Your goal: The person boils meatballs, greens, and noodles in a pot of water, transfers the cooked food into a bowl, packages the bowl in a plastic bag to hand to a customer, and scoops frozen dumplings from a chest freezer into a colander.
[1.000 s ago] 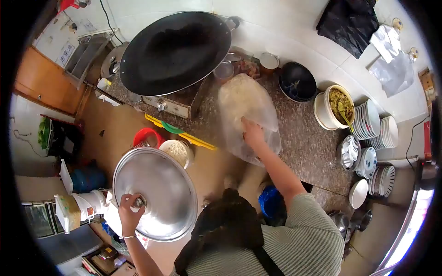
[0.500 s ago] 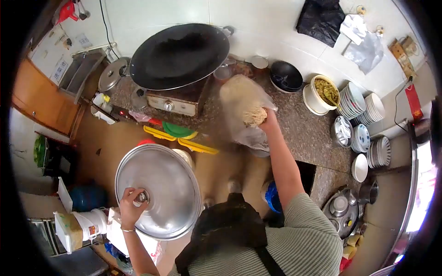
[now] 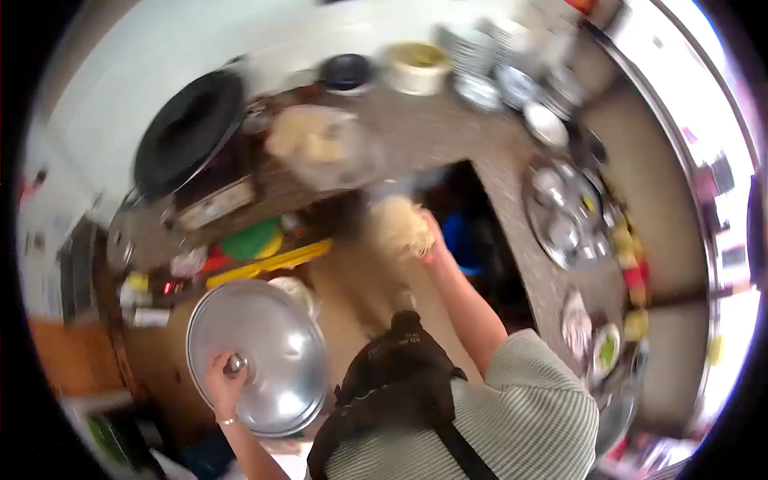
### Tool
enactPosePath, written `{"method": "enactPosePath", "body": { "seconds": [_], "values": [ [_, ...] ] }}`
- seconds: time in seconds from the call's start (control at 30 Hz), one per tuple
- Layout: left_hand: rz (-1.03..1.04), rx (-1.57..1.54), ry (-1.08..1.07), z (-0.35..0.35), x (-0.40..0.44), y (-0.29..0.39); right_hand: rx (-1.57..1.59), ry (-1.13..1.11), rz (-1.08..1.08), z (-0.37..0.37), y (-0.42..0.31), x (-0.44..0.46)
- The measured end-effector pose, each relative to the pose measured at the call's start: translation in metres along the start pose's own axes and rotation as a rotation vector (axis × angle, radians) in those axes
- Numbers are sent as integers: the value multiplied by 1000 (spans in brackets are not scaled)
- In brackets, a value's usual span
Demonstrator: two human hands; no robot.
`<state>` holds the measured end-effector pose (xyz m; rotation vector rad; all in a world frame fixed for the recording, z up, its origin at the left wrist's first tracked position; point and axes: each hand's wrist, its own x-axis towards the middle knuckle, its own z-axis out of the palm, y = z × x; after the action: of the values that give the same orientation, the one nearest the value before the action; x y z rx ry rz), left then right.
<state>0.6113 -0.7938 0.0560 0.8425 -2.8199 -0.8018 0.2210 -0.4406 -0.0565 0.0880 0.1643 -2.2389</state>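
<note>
My left hand (image 3: 224, 386) grips the knob of a large round metal pot lid (image 3: 276, 340), tilted at the lower left. A bundle of pale noodles (image 3: 398, 226) is in my right hand (image 3: 434, 242), raised in front of the counter edge. Behind it, a clear plastic bag (image 3: 356, 148) with more pale noodles lies on the counter, apart from the hand. Motion blurs the view, so single strands hardly show.
A black wok (image 3: 192, 132) sits on a stove (image 3: 214, 206) at the left. Along the wall stand a black bowl (image 3: 346, 74), a cream pot (image 3: 418, 70) and stacked plates (image 3: 466, 52). A round metal tray (image 3: 544, 232) with dishes lies at the right.
My right hand has lifted the noodles away from the bag, toward me and over the counter edge. The view has turned right. My left hand still grips the lid.
</note>
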Motion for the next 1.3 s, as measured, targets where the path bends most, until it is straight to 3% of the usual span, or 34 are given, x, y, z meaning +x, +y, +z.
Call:
{"method": "enactPosePath", "body": {
  "seconds": [0.03, 0.07, 0.1, 0.17, 0.23, 0.3, 0.33, 0.4, 0.43, 0.5, 0.57, 0.63, 0.7, 0.77, 0.8, 0.83, 0.9, 0.93, 0.97, 1.03, 1.07, 1.1, 1.13, 1.17, 1.2, 1.23, 1.3],
  "values": [
    [-53, -46, -44, 7, 3, -2, -105, 138, -44, -9, 5, -53],
    [46, -32, -38, 14, 5, -3, -102, 464, -128, 5, 15, -105],
    [153, -30, -33, 23, 9, -8, -101, 500, -145, -34, 19, -152],
    [176, -107, -169, 41, 23, -43, -58, 554, -307, -53, 40, -264],
    [510, 166, -286, 20, 14, 49, 23, 705, -548, -95, 61, -381],
    [234, -46, -476, 38, -3, 68, 67, 751, -802, -88, 79, -513],
    [289, -37, -513, 52, -6, 72, 72, 802, -984, -94, 87, -578],
    [148, -286, -457, 75, -13, 72, 19, 902, -1311, -76, 102, -690],
    [168, -282, -479, 78, -16, 76, -39, 941, -1458, -58, 106, -741],
    [490, 40, -533, 84, -10, 87, -79, 885, -1708, -57, 113, -848],
    [51, -756, -531, 107, 4, 44, -189, 1034, -1839, -76, 105, -953],
    [360, -69, -520, 93, -63, 122, -54, 1253, -1933, -102, 93, -1035],
    [469, 142, -368, 81, -120, 183, 101, 1273, -1940, -133, 81, -1098],
    [676, 415, -163, 81, -141, 190, 326, 1148, -2017, -164, 75, -1135],
    [664, 434, -160, 76, -152, 197, 414, 1283, -1968, -196, 73, -1169],
    [627, 400, -198, 73, -161, 205, 419, 1281, -1952, -202, 73, -1172],
    [585, 356, -223, 73, -181, 220, 393, 1102, -1998, -193, 70, -1165],
    [516, 325, -212, 71, -191, 226, 531, 1115, -2048, -180, 65, -1154],
    [447, 294, -203, 70, -197, 231, 280, 1221, -2031, -197, 71, -1164],
    [506, 273, -186, 71, -198, 231, -583, 1935, -1569, -295, 84, -1229],
    [565, 248, -169, 71, -196, 225, 200, 1458, -1813, -232, 75, -1198],
    [479, 32, -225, 92, -159, 164, 140, 1705, -1904, -187, 68, -1158],
    [382, -183, -250, 98, -127, 101, -58, 1703, -2072, -229, 75, -1178],
    [302, -15, -230, 93, -155, 151, -438, 1794, -2067, -211, 72, -1163],
    [250, -70, -227, 88, -158, 165, -574, 1652, -1904, -225, 71, -1168],
    [304, -142, -193, 92, -157, 164, -522, 1375, -1947, -183, 53, -1108],
    [339, -33, -122, 85, -141, 152, -176, 1156, -1974, -102, 4, -951]
  ]
}}
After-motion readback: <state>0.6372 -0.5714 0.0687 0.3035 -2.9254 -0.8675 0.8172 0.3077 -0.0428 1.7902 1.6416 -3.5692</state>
